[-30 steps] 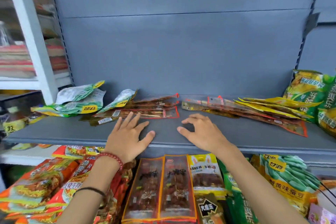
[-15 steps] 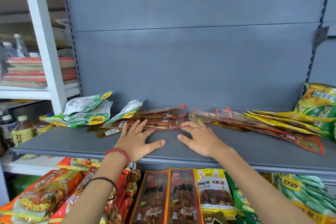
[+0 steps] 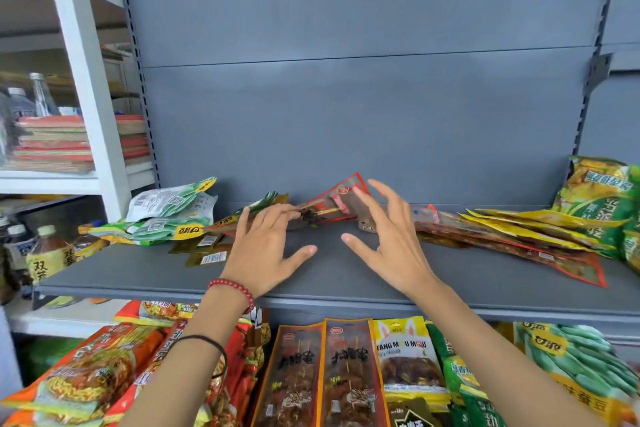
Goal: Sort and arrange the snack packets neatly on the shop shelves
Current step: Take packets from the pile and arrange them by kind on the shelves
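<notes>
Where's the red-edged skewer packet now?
In the head view, the skewer packet stands tilted at the back centre of the shelf, between the left hand and right hand, right of the green packets.

We are in a shop: a grey metal shelf (image 3: 346, 276) on slotted uprights (image 3: 138, 55) holds piles of identical snack packets (image 3: 173, 218), with bottled drinks (image 3: 43, 253) on a white rack (image 3: 90, 97) alongside.
</notes>
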